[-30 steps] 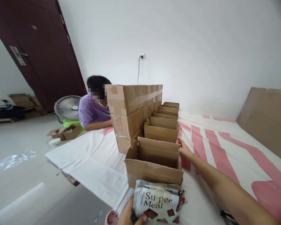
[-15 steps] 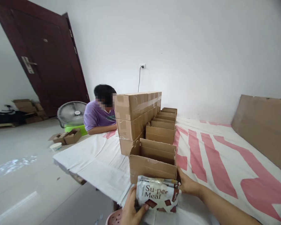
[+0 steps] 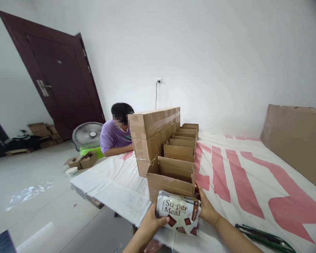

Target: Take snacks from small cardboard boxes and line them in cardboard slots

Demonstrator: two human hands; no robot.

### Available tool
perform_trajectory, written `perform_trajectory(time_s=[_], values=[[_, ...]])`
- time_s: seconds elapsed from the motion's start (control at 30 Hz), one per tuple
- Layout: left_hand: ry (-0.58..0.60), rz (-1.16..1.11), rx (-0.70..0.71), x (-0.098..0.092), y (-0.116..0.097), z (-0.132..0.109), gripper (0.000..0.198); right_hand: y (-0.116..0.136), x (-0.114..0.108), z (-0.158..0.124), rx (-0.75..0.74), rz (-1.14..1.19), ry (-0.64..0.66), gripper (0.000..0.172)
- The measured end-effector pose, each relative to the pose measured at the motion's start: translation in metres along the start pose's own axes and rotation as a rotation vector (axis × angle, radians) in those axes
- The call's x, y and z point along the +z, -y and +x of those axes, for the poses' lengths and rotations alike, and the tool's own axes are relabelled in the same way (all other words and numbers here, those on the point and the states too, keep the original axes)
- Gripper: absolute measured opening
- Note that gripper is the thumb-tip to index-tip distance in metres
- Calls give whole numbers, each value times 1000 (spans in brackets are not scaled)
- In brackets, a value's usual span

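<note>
A white food pouch [image 3: 180,212] printed "Su-per Meal" stands upright at the near end of the table, with at least one more pouch edge showing behind it. My left hand [image 3: 151,221] grips its left side, thumb across the front. On the right side my right hand [image 3: 206,207] is closed round the pouch edge, its fingers partly hidden behind. Directly beyond the pouch is an open cardboard box [image 3: 171,182], its top flaps raised. How full that box is cannot be seen.
More open boxes [image 3: 179,151] run in a row toward the wall, beside a stack of taped cartons [image 3: 154,130]. A person in a purple shirt [image 3: 113,137] leans on the table behind the stack. A dark green tool [image 3: 263,237] lies at right. A cardboard sheet [image 3: 295,144] stands far right.
My hands have lifted the pouch slightly toward the box, its front now tilted a little. The view has shifted, bringing the dark green tool into sight at lower right.
</note>
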State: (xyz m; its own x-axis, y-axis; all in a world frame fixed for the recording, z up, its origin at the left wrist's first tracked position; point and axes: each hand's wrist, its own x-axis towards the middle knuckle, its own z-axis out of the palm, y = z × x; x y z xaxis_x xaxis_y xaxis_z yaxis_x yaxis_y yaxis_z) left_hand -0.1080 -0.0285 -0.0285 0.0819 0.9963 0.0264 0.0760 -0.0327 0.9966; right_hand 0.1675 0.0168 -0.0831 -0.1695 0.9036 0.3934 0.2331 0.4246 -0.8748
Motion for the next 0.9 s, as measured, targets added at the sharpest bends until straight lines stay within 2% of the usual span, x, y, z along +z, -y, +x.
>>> perform_trajectory(time_s=[0.13, 0.3, 0.57, 0.9], values=[[27, -13, -53, 1, -18, 19, 54, -5, 1, 0, 0, -15, 2, 121], [31, -42, -73, 3, -23, 40, 43, -14, 4, 1, -1, -60, -37, 118], [73, -161, -112, 15, -9, 56, 50, -9, 6, 1, 16, -106, -100, 71], [114, -180, -90, 15, -1, 51, 65, 8, 6, 2, 9, -106, -103, 53]])
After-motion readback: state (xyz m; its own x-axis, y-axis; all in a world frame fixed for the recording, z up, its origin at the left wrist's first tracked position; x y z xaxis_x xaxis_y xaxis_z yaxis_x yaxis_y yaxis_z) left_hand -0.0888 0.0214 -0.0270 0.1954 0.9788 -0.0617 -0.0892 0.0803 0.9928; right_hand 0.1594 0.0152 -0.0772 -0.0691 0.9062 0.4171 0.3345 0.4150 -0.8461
